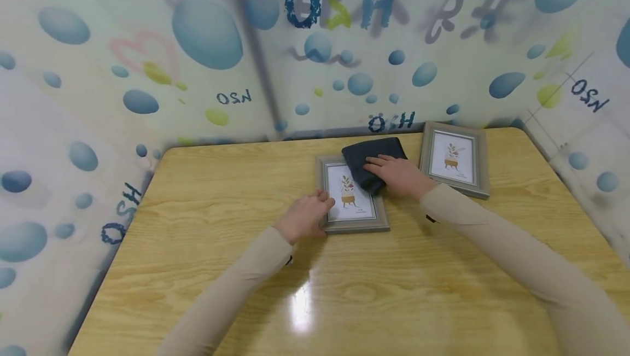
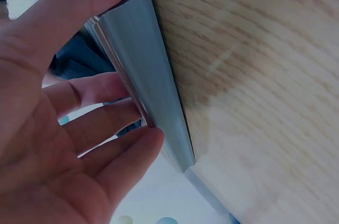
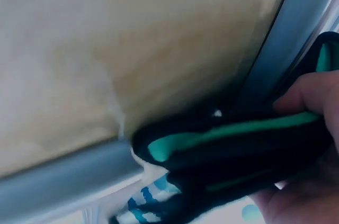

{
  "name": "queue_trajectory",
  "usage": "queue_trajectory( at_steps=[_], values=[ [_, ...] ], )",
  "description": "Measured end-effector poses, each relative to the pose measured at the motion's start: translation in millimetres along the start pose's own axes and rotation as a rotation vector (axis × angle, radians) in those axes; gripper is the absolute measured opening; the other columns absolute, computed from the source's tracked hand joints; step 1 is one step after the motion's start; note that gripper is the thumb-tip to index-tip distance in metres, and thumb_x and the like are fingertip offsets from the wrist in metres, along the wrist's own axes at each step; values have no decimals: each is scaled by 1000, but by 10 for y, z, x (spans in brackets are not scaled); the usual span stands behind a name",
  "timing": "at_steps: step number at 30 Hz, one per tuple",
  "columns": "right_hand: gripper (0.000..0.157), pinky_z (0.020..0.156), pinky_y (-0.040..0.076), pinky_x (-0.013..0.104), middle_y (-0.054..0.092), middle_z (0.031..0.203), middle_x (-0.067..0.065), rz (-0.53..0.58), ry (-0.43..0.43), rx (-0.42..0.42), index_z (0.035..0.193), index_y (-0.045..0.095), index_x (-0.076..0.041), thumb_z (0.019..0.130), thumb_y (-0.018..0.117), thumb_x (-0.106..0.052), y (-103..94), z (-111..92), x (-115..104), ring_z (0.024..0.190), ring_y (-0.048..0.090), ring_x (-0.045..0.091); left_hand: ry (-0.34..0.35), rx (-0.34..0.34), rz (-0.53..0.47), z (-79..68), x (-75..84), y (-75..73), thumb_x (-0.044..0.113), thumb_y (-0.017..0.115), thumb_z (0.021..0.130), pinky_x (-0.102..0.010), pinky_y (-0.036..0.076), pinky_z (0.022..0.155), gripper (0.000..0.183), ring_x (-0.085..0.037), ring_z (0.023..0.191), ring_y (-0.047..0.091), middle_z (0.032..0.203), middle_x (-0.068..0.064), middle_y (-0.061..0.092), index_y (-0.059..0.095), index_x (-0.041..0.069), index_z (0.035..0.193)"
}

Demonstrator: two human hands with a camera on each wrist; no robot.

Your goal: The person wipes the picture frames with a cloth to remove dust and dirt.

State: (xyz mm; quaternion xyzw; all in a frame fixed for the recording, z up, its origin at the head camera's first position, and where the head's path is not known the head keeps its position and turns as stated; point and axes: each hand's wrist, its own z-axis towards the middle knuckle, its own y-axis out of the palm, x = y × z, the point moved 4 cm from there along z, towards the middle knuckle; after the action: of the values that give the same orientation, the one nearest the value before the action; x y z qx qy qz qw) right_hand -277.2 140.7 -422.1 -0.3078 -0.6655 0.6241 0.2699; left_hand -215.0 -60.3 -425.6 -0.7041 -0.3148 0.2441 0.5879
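A picture frame with a potted-plant print lies on the table. My left hand grips its left side; in the left wrist view the thumb is at one corner and the fingertips lie along the edge of the frame. A folded dark cloth covers the upper right corner. My right hand holds this cloth against the frame, fingers spread over the top. Seen from the right wrist, the cloth shows green inner layers between thumb and fingers.
A second picture frame with a like print lies to the right, near the table's back edge. The wooden table stands against walls covered with blue and green drop patterns. A bright light reflection shows on the tabletop.
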Motion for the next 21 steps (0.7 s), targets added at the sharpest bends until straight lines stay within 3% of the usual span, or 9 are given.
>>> queue_trajectory(
  at_steps=[8,12,16,21],
  values=[
    [61,96,44,51,43,144,21,74,-14,-46,140,47,0,84,71,-7,-8,-333,-386,126,45,41,2,20,19,-13,-26,-12,31,89,68,-35,56,72,61,-29,96,63,113,-14,60,60,4,114],
    [63,91,49,47,46,140,24,183,23,-22,138,48,4,83,74,-11,-38,-478,-507,114,56,37,4,19,12,-4,-25,-14,30,89,68,-35,57,71,60,-28,92,63,112,-13,59,59,4,114],
    [57,83,52,46,52,131,27,343,103,54,133,49,8,84,71,-11,-55,-530,-515,100,63,34,0,25,-2,10,-16,-22,29,90,67,-36,57,71,60,-28,93,63,112,-13,60,60,4,113],
    [46,69,51,42,62,107,22,502,239,126,124,52,11,86,64,-10,-50,-441,-358,82,61,28,-9,4,-24,26,1,-22,29,90,67,-39,55,81,64,-34,110,59,122,-16,59,60,3,118]
  ],
)
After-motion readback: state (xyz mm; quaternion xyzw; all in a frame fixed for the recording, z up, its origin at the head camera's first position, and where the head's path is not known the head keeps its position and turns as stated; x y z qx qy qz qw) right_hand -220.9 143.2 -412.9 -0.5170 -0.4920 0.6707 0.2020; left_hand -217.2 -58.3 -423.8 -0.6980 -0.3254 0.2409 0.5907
